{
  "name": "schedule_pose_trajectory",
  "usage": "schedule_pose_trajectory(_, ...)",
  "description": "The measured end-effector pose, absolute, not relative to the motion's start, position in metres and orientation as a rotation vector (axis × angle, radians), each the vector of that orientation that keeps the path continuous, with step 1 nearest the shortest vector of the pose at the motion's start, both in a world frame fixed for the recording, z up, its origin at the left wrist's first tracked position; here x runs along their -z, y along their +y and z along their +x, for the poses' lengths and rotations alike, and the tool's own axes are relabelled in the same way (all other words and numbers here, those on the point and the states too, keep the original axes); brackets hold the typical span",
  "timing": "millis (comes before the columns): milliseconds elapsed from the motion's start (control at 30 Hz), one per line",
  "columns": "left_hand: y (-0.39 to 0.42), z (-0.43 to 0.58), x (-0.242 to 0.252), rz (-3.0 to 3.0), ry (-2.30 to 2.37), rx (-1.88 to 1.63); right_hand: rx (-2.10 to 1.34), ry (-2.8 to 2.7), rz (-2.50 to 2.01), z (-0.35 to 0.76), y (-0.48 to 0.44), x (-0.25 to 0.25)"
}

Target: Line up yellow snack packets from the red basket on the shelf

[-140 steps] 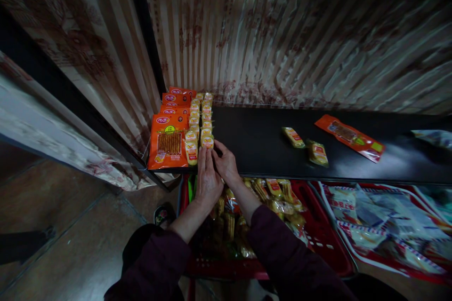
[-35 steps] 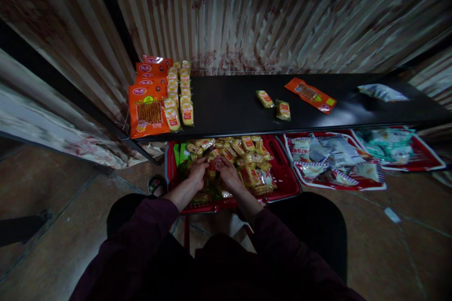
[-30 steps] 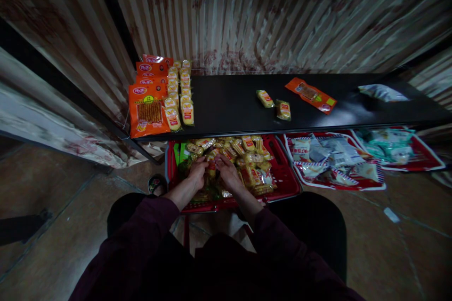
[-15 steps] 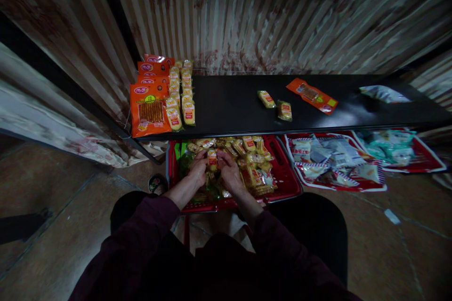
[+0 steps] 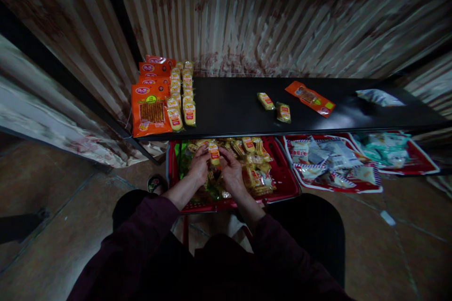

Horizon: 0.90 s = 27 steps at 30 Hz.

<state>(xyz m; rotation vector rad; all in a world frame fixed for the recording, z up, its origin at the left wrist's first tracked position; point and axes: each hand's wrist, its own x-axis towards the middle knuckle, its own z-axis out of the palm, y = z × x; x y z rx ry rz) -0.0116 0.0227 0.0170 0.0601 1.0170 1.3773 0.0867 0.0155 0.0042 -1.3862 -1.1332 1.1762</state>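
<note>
Between my two hands, above the red basket (image 5: 286, 187), is a small wrapped snack cake (image 5: 213, 153) with a red and white label facing up. My left hand (image 5: 199, 167) grips its left side, fingers closed. On the other side my right hand (image 5: 230, 172) has its fingers curled in at the cake's right edge. Beneath them the basket holds many yellow wrapped snacks (image 5: 257, 175). On the black shelf (image 5: 226, 103) beyond, similar snack cakes (image 5: 189, 112) stand in two rows beside orange snack bags (image 5: 151, 111).
Two loose wrapped cakes (image 5: 283, 112), an orange packet (image 5: 310, 98) and a silvery bag (image 5: 379, 98) lie on the shelf. Below it, right of my basket, are a basket of white packets (image 5: 335, 160) and one of teal packets (image 5: 386, 150). A pleated curtain (image 5: 247, 19) hangs behind.
Both hands have lifted the snack cake slightly away from me toward the shelf edge, and its label now shows more fully. The view has shifted a little.
</note>
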Motion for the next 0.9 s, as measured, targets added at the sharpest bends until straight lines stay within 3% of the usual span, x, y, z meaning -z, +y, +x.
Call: schedule_pose_trajectory(900, 0.016, -0.003, -0.015, 0.305, 1.146, -1.522, -1.121, -1.069, -1.308, 0.079, 0.01, -0.019)
